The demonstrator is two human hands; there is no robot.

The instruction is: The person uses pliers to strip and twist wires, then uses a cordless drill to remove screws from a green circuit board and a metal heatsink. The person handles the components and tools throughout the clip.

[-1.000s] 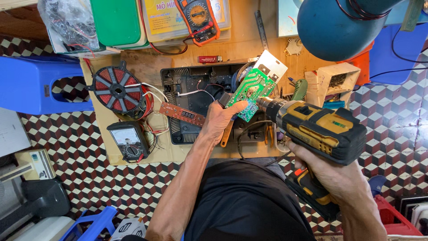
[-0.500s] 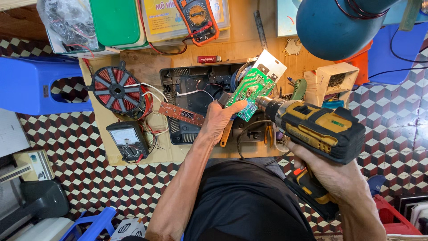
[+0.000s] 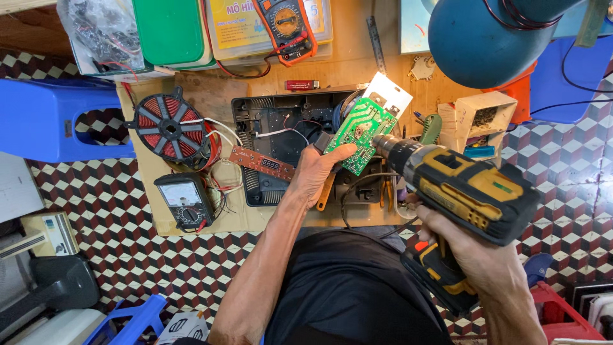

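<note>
Right now my left hand (image 3: pixel 319 171) grips the lower edge of a green circuit board (image 3: pixel 361 133), thumb on its face and fingers behind it, tilting it up above the opened black appliance casing (image 3: pixel 281 144) on the low wooden bench (image 3: pixel 191 220). My right hand (image 3: pixel 469 249) is clenched around the handle of a yellow-and-black cordless drill (image 3: pixel 469 191), and the drill's nose meets the right side of the board. I cannot tell whether the bit sits on a screw, since the chuck hides that spot. A white plate (image 3: pixel 391 91) is fixed to the top corner of the board.

To the left of the casing lies a round red copper coil (image 3: pixel 169 126), with white and red wires running from it toward the casing. A narrow brown display board (image 3: pixel 262 163) rests across the casing's left edge. Just below the coil an analogue meter (image 3: pixel 185 201) lies on the bench, and a second, orange-rimmed multimeter (image 3: pixel 284 25) rests on a yellow box at the far edge. A blue plastic stool (image 3: pixel 57 121) stands on the patterned floor to the left.
</note>
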